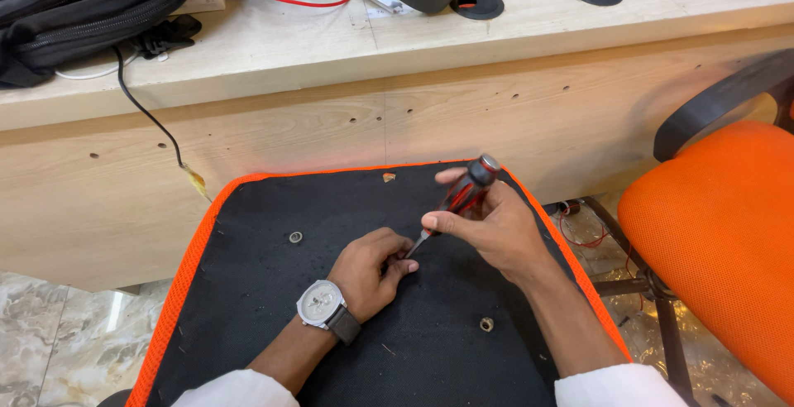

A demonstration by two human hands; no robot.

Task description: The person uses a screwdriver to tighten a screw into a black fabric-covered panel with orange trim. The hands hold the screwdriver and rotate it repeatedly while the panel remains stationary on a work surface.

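On the upturned black seat base (248,324) with orange trim, my right hand (496,229) closes its fingers around a light, rigid red-and-black screwdriver (465,192), best held by its grippy handle, tip aimed seven o'clock at my left hand (372,270), fingers pinched narrow at the centre.

The flat black fabric chair-seat underside with orange mesh edging (248,308) lies mostly bare to the left and front of the hands, broken only by two small metal screw sockets (295,237). Behind, the pale wooden table (372,117) walls it off. The orange mesh chair (719,233) crowds the right side.
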